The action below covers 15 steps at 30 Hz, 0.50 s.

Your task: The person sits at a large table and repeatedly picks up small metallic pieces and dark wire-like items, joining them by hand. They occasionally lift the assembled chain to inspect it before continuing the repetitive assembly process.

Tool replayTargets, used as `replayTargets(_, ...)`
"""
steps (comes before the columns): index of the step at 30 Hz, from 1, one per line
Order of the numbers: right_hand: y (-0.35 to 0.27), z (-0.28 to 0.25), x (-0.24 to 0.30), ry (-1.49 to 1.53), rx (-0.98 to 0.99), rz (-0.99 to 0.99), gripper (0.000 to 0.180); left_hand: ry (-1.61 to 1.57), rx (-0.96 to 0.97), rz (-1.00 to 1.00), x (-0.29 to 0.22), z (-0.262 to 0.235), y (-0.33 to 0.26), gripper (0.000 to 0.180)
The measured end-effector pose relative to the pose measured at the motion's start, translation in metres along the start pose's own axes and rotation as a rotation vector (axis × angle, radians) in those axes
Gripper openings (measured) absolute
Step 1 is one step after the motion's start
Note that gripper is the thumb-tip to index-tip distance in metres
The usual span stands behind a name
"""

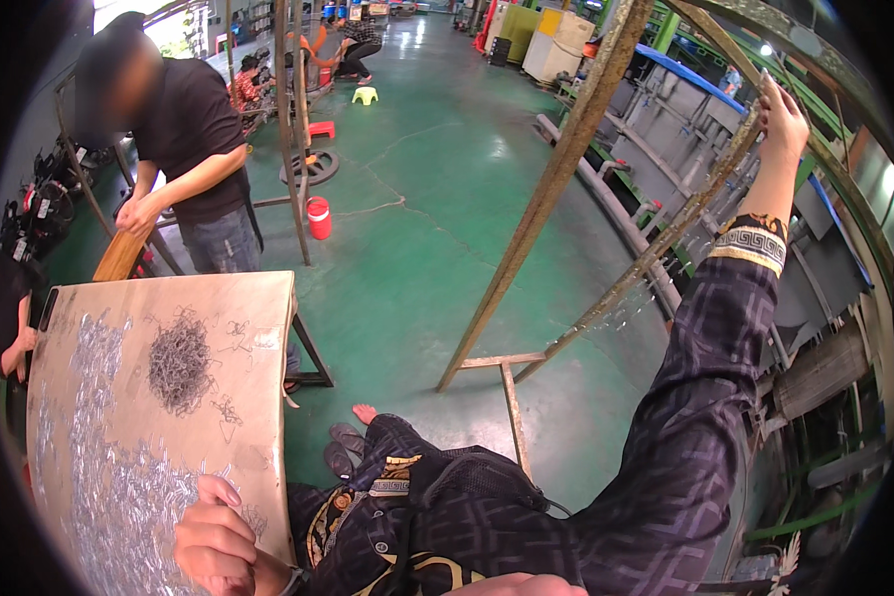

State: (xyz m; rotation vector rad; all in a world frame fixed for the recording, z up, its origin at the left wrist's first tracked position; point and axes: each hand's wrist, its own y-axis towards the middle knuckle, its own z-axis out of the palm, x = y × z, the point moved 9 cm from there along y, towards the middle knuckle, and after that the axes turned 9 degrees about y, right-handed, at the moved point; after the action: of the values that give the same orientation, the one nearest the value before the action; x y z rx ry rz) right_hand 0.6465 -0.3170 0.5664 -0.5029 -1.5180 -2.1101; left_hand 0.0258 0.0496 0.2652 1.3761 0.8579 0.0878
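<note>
My right hand [783, 124] is raised high at the upper right, fingers pinched on a small metal piece against a rusty slanted bar [666, 238] of a metal frame. Several thin wire hooks [621, 310] hang lower along that bar. My left hand [217, 541] rests curled on the near edge of a worn board table [258, 397]; whether it holds anything I cannot tell. The board carries a dark tangle of wire hooks [179, 366] and a wide scatter of shiny small metal pieces [119, 497].
A person in a black shirt [184, 149] bends over the table's far end. A red bucket [318, 217] stands on the green floor [437, 179]. Another rusty frame post [556, 179] slants in front of me. More people crouch far back by small stools. Grey machinery lines the right.
</note>
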Motion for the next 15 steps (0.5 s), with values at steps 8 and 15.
replayTargets(8, -0.054, -0.018, 0.001, 0.012, -0.173, -0.237, 0.019, 0.326, -0.360, -0.176, 0.012, -0.049, -0.032, 0.028)
replayTargets(15, -0.186, 0.046, -0.049, 0.112, 0.007, -0.131, 0.019, 0.845, -0.519, -0.812, 0.065, -0.108, -0.116, 0.007)
